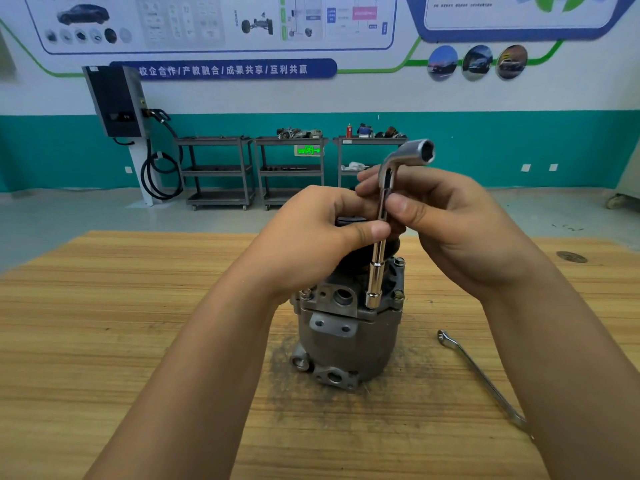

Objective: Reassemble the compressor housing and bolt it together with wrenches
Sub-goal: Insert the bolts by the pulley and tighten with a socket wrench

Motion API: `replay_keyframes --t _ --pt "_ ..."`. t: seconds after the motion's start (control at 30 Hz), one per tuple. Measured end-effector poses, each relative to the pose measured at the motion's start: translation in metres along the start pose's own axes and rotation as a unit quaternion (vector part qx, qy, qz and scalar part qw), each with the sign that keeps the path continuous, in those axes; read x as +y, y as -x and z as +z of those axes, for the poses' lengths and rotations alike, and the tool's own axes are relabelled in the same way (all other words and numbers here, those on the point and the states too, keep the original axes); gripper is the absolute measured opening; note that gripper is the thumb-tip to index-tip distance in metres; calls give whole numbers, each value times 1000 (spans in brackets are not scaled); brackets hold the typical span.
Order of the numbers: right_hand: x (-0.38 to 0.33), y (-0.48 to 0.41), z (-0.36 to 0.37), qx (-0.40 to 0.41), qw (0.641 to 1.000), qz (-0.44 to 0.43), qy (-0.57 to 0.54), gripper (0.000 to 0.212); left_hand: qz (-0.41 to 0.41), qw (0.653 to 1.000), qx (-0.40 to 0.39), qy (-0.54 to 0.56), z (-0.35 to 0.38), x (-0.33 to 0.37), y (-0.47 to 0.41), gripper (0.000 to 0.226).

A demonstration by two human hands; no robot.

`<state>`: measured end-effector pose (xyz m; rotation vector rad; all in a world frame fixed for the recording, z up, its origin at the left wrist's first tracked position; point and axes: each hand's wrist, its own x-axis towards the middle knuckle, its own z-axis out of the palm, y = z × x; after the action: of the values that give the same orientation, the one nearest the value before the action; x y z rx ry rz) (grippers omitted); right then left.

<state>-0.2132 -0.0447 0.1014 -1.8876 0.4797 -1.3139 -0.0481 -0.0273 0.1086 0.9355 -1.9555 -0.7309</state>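
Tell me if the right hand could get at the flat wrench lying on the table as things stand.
Probably yes: the flat wrench lies uncovered on the table just under the right forearm, but the right hand must first release the L-shaped socket wrench.

Compressor housing [346,341] upright on table [104,323], center. Socket wrench [379,237] vertical on its top-right bolt, btwn both hands. Flat wrench [481,375] on table, right of housing.

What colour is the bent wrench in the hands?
Shiny silver chrome L-shaped socket wrench, seen in the head view.
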Motion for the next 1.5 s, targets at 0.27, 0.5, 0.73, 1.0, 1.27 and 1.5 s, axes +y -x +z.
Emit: replay_keyframes --t 0.27,0.5,0.73,1.0,1.27,1.5 --pt "4 -1 3 69 997 26 -7 12 11 999 40 -3 5 3 1 15" --pt "0 1 0 -3 1000 5 2 19 18 999 30 -21 4 -1 -1 8" --pt "2 0 2 55 998 21 -7 13 14 1000 -28 4 2 0 1 15" --pt "2 1 1 -1 1000 11 20 19 27 999 -24 -18 0 0 0 21" --pt "5 0 0 67 998 19 6 18 17 1000 -19 -10 2 2 1 19" --pt "0 2 0 14 1000 11 12 19 30 999 -31 -18 -1 -1 1 21"
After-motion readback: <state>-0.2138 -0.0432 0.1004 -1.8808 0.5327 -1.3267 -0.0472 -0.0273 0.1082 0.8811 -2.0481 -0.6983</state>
